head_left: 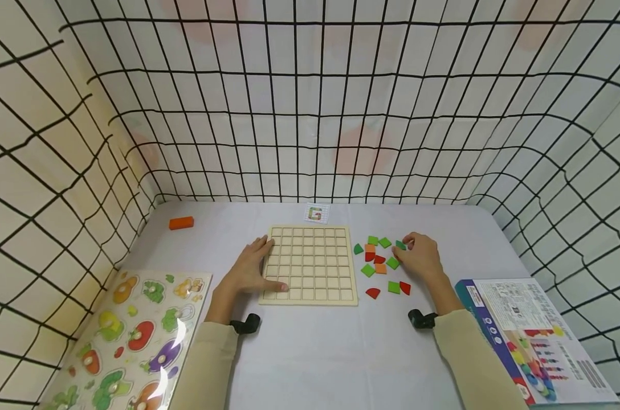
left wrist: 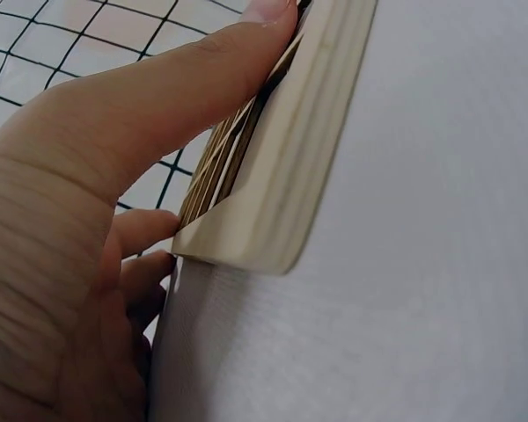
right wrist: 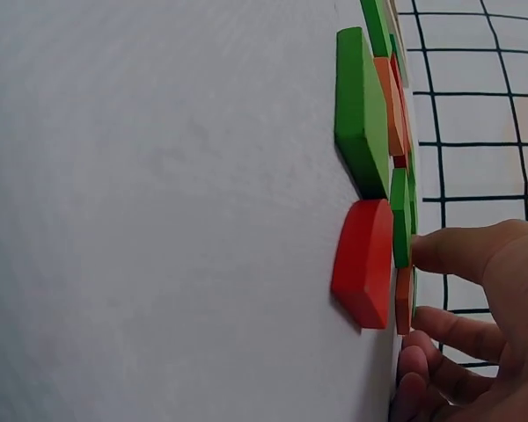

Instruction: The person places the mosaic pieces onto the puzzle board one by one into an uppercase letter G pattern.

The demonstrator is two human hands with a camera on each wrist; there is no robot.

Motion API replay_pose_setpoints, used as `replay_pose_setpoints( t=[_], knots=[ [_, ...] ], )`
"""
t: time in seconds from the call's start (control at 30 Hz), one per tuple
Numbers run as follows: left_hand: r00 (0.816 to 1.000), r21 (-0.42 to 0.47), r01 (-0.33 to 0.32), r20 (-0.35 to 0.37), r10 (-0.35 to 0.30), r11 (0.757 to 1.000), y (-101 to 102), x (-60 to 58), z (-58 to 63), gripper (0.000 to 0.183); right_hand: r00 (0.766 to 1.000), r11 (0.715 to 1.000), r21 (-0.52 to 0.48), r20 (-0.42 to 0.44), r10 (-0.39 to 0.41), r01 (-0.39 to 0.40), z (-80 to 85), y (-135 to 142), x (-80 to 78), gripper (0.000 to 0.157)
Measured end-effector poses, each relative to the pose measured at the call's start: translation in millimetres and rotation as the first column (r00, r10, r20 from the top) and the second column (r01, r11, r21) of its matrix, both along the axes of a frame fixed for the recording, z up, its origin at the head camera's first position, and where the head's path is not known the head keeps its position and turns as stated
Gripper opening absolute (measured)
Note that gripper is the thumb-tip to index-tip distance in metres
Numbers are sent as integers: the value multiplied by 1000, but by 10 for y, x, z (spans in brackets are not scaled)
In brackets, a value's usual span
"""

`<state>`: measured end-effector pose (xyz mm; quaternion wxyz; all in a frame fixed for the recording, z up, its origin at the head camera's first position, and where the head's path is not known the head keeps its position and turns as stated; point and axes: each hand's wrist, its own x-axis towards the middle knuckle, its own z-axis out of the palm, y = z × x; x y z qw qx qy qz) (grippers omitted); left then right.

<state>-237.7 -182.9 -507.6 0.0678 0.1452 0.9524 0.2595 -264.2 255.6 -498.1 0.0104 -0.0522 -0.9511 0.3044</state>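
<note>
A pale wooden grid board (head_left: pixel 310 265) lies flat on the table, its square compartments bare. My left hand (head_left: pixel 251 267) rests spread at its left side, with the straight thumb over the top near the lower left corner and the other fingertips against the left edge. To the right of the board is a loose group of small green, orange and red pieces. There my right hand (head_left: pixel 421 256) pinches a dark green quarter-circle piece (head_left: pixel 400 245) between thumb and finger. Close by are a light green square (head_left: pixel 393 262) and a red quarter-circle piece (right wrist: pixel 363 264).
A card with a G pattern (head_left: pixel 317 213) lies behind the board. An orange block (head_left: pixel 181 222) is at the back left. At front left lies a vegetable picture puzzle (head_left: pixel 135 330), at front right a printed box (head_left: pixel 541 341). Black wire mesh (head_left: pixel 320 117) surrounds the table.
</note>
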Motion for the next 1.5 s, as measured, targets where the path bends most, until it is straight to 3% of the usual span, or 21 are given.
replay_pose_setpoints(
  t=[0.5,0.97,1.23,1.5],
  knots=[
    [1000,19,-22,-11,22,1000,12,7,-17,131,999,999,-36,-35,-22,20,7,-48,4,36],
    [999,16,-41,-16,41,999,29,16,2,128,988,990,-85,-109,107,-116,126,-459,-18,35],
    [999,-11,-22,-25,22,1000,2,-10,-24,126,953,957,-118,-187,239,-264,136,-867,-30,26],
    [999,-17,-17,-33,16,1000,-3,-24,-63,126,939,938,-128,-170,299,-322,84,-1251,-89,29]
  ],
)
